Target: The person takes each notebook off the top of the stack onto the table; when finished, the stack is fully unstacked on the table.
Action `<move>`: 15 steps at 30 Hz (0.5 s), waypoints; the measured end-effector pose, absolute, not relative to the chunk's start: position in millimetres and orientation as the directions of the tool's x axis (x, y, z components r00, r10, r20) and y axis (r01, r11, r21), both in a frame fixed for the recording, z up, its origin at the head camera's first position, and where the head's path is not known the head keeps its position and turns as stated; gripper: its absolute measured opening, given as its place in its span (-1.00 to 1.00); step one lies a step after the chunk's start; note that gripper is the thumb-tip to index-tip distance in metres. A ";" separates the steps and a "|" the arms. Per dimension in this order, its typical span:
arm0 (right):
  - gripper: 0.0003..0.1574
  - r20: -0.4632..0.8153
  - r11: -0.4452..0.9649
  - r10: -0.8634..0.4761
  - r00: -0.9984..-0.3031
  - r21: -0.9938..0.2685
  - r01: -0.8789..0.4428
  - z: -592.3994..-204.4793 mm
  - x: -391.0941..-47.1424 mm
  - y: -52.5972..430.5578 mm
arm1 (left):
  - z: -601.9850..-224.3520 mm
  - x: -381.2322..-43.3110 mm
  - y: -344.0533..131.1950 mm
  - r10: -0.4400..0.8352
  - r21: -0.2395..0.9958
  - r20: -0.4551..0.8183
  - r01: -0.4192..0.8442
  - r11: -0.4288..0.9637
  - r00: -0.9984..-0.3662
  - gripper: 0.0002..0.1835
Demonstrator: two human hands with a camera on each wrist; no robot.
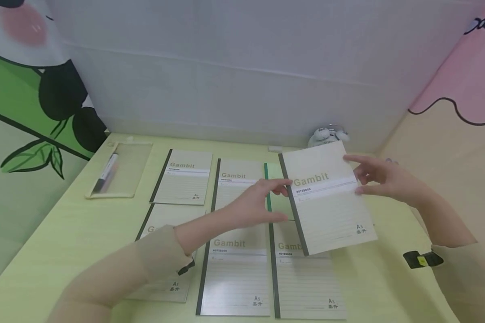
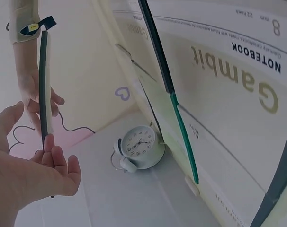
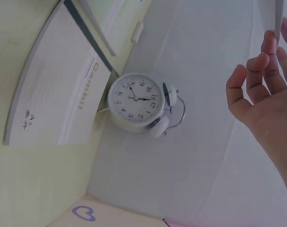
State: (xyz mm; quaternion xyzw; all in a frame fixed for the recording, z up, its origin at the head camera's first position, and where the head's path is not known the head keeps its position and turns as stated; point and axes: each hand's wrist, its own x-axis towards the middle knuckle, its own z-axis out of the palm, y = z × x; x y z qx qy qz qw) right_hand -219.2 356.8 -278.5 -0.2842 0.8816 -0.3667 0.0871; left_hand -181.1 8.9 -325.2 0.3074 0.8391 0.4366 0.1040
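Note:
Both hands meet at a Gambit notebook (image 1: pixel 327 193), pale with a dark spine, raised above the table and tilted. My right hand (image 1: pixel 384 179) grips its right edge, with the thumb low and the index finger near the top corner. On the spine side, my left hand (image 1: pixel 254 202) touches it with its fingertips, while the thumb stands apart. In the left wrist view, the held notebook (image 2: pixel 45 90) appears edge-on between the hands. Behind it lie a green-spined notebook (image 1: pixel 280 204) and another Gambit notebook (image 3: pixel 63 90), which the held one hides in the head view.
More Gambit notebooks lie in rows, including one at upper left (image 1: pixel 186 175) and one at front middle (image 1: pixel 234 278). A white alarm clock (image 3: pixel 136 101) stands at the back. A mesh pouch (image 1: pixel 135 166) with a marker (image 1: pixel 106 172) lies at far left.

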 end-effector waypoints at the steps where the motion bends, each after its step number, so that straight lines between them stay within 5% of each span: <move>1: -0.05 0.042 0.596 -0.558 -0.829 -0.675 -0.436 -281.0 -216.5 360.9 | -329.2 -181.5 12.2 0.621 0.796 0.092 0.432 0.423 -0.778 -0.18; 6: 0.00 -0.008 0.619 -0.582 -0.813 -0.653 -0.436 -296.5 -207.7 384.0 | -347.1 -183.9 31.4 0.694 0.772 0.082 0.486 0.410 -0.716 -0.14; 15: 0.09 -0.051 0.470 -0.681 -0.730 -0.795 -0.383 -325.3 -193.2 426.2 | -377.3 -183.6 67.5 0.808 0.701 -0.003 0.575 0.422 -0.589 -0.07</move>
